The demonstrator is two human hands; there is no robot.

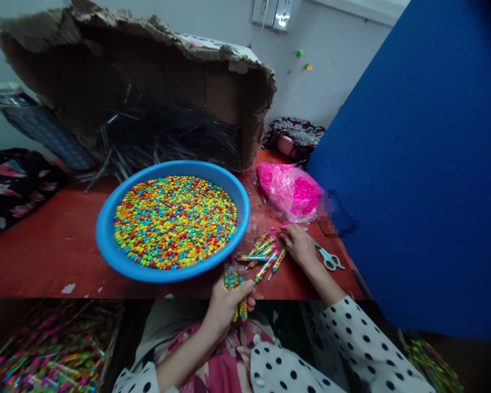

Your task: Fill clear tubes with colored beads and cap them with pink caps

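Note:
My left hand (pixel 228 302) is closed around several clear tubes (pixel 231 279) filled with coloured candies, at the table's front edge. My right hand (pixel 298 243) reaches over the table with its fingers pinched together at a small pink cap (pixel 284 224). Between the two hands lies a loose pile of filled candy tubes (pixel 265 252), some with pink ends. Behind the right hand sits a clear plastic bag of pink caps (pixel 292 192). A wide blue basin (pixel 106 238) full of small multicoloured candies stands to the left of the hands.
Light blue scissors (pixel 330 257) lie right of my right hand. A torn cardboard box (pixel 229 82) with thin clear tubes (pixel 167 131) stands behind the basin. A blue panel (pixel 417 180) borders the right side. Filled tubes (pixel 53 349) fill a container below left.

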